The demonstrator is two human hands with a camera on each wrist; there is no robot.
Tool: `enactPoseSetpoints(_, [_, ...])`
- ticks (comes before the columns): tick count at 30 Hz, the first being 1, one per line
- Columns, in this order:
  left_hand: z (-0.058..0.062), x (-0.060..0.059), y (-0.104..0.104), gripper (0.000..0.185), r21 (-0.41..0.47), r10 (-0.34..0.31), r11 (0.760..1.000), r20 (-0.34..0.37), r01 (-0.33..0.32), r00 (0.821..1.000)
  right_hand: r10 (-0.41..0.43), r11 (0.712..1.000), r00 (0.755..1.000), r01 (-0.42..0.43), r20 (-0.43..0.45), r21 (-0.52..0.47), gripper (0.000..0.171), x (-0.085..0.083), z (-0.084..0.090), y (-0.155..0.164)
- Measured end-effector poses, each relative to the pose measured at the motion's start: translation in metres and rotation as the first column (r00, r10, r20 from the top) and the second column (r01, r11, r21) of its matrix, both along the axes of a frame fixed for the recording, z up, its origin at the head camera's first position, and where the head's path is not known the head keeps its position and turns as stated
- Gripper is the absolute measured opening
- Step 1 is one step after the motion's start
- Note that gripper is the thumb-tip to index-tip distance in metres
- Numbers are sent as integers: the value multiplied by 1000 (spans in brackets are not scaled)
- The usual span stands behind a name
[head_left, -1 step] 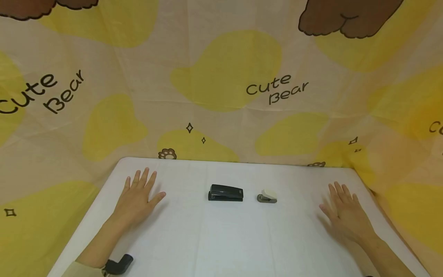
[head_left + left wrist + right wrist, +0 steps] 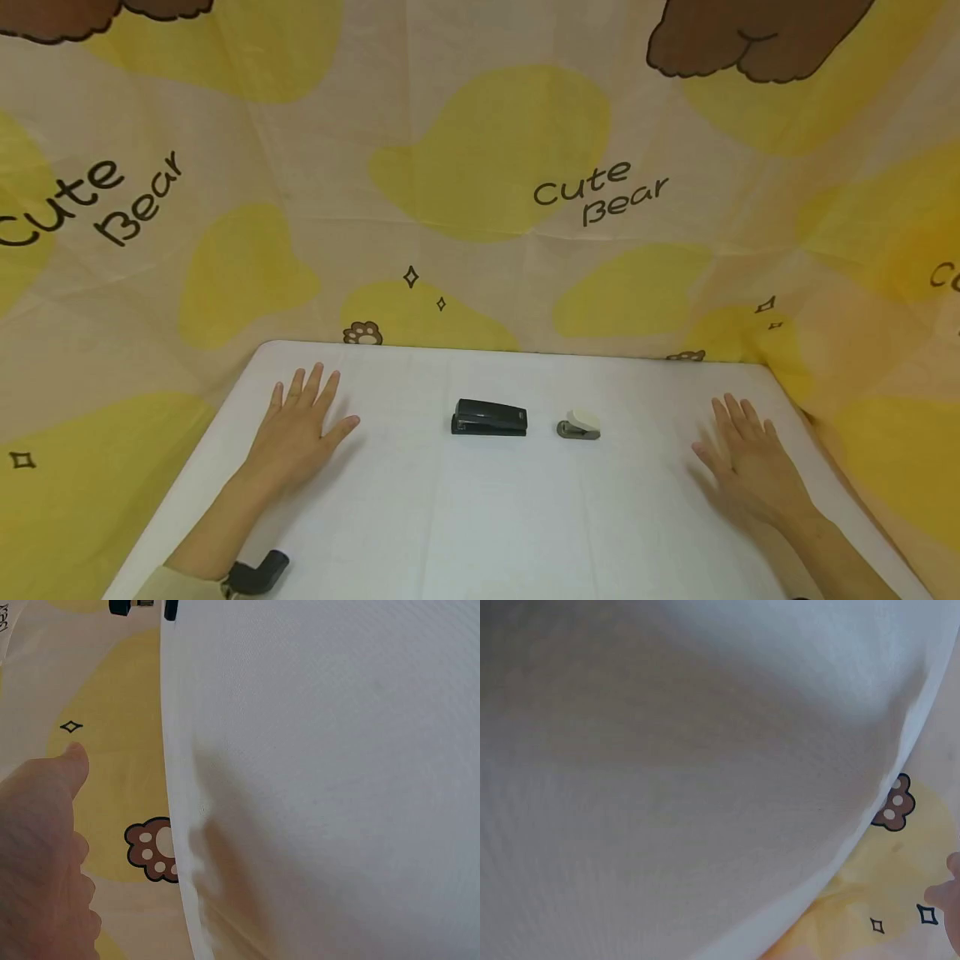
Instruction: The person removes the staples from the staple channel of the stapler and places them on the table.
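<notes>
A black stapler (image 2: 489, 418) lies on the white table near its far edge, its long side facing me. Just right of it sits a smaller stapler (image 2: 579, 425) with a pale top and a grey base. My left hand (image 2: 296, 437), palm down, spreads its fingers over the left part of the table and holds nothing. Over the right part, my right hand (image 2: 753, 467) is also extended, its fingers straight and nothing in its grasp. Both staplers lie between the hands, apart from them. At the right wrist view's edge, only bits of the right hand (image 2: 946, 900) show.
The white table (image 2: 510, 517) has rounded far corners. Behind it hangs a yellow and beige cloth (image 2: 480, 150) printed with bears and lettering. A black wrist device (image 2: 258, 573) sits at my left cuff. Small dark objects (image 2: 120, 607) are cut off atop the left wrist view.
</notes>
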State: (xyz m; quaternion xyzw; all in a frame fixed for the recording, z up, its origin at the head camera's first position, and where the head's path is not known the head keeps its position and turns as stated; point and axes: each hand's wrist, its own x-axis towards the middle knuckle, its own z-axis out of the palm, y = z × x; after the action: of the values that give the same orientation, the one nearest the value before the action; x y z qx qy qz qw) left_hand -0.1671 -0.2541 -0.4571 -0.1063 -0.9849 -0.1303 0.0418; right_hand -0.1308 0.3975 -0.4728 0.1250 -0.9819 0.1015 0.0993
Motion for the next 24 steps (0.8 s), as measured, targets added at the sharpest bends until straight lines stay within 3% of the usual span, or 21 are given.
enactPoseSetpoints(24, [-3,0,2,90,-10,-6,1000,9,6,1000,-2,1000,1000,2,17,-13,80,1,-2,2])
